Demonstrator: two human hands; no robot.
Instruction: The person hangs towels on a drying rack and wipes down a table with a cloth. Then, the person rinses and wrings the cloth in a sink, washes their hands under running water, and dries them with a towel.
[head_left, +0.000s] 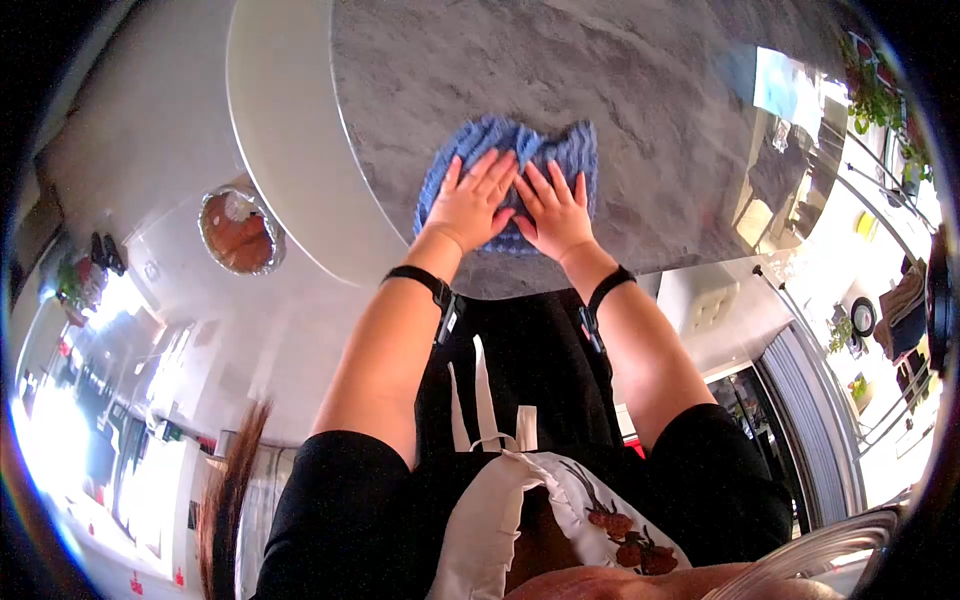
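We are resting our left hand (470, 207) and right hand (560, 212) flat on the blue cloth (531, 140), fingers slightly apart; it is lying rumpled on the grey tabletop (650, 110). For even contact, we should be loading both palms equally.

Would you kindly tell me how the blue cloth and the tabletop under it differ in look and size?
The blue cloth is textured and rumpled, whereas the tabletop looks smooth and flat. The blue cloth is one main colour; the tabletop is streaked grey. The blue cloth is far smaller than the tabletop.
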